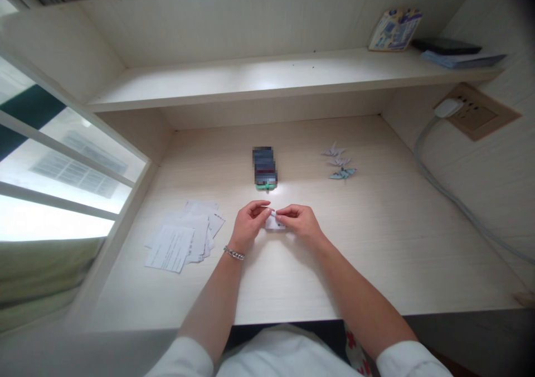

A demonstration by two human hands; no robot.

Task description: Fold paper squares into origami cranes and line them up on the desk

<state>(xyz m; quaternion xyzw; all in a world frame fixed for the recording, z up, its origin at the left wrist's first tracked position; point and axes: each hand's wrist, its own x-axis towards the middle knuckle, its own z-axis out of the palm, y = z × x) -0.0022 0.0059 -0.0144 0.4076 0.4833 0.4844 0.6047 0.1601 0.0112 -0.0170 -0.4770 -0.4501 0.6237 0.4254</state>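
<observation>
A small piece of white paper (pixel 275 224) with dark print marks is held at the middle of the desk, its upper part folded over. My left hand (pixel 251 221) pinches its left side between thumb and fingers; a chain bracelet circles that wrist. On the opposite side, my right hand (pixel 298 220) grips the paper's upper right edge with thumb and forefinger. The fingers hide parts of the paper. Just beyond my hands lies a phone (pixel 264 165) on a green stand, its screen blurred. Folded paper cranes (pixel 341 173) sit farther back on the right.
A loose pile of printed paper pieces (pixel 175 246) lies left on the desk (pixel 376 243). A shelf (pixel 234 76) spans the back, carrying a small box (pixel 395 30) and a dark flat object (pixel 446 46). A charger (pixel 448 108) with a grey cable (pixel 447 193) hangs at right.
</observation>
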